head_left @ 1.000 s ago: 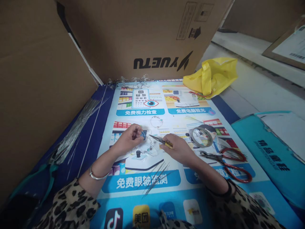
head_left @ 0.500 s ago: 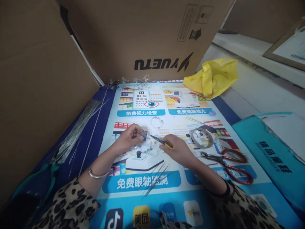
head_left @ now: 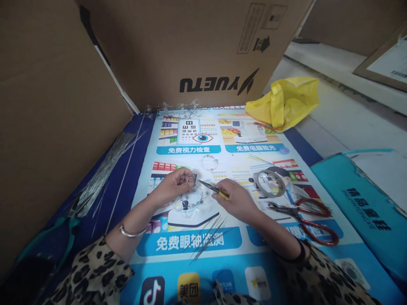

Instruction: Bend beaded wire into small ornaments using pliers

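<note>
The left hand (head_left: 174, 186) pinches a small dark piece (head_left: 195, 178); the right hand (head_left: 238, 201) clasps pliers (head_left: 222, 193), tips just right of it. Beaded wire (head_left: 201, 200) lies just nearer, seemingly part-finished, its shaping left to do. Farther off, a beaded bracelet (head_left: 216, 161) looks done; loose wires (head_left: 208, 239) lie near, apparently unused.

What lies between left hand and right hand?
In the head view: yellow-handled pliers in the right hand, a small dark piece held by the left hand and, nearer the wearer, a beaded strand.
</note>
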Motion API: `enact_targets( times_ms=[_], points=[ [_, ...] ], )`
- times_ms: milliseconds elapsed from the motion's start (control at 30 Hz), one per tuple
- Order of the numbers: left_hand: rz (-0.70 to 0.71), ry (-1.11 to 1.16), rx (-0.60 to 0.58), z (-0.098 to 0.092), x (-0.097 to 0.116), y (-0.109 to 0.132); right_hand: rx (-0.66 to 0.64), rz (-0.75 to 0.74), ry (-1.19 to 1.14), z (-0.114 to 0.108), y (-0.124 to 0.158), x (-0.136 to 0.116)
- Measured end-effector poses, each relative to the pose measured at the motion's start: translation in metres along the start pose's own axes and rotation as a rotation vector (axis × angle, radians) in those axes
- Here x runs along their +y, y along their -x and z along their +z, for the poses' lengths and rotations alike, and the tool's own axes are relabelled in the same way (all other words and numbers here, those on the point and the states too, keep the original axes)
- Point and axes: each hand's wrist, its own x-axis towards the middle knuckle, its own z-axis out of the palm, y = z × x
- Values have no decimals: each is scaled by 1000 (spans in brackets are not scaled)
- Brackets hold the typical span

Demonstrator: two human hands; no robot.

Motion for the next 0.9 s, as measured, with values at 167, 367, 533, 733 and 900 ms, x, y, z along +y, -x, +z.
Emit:
enact_targets(
  times_ms=[167, 367, 533, 733, 900],
  points=[
    [-25, -4, -7, -2, 6, 3, -2, -8, 13, 1, 0, 0],
    [-23, 11, -32, -4, 8, 2, 0, -13, 11, 0, 1, 1],
    [-16, -14, -33, -4, 8, 2, 3, -16, 23, 0, 0, 0],
    [10, -11, -33, -4, 8, 1, -2, -6, 17, -1, 0, -2],
    [-14, -5, -21, -4, 7, 1, -6, 5, 8, -2, 0, -3]
  ],
)
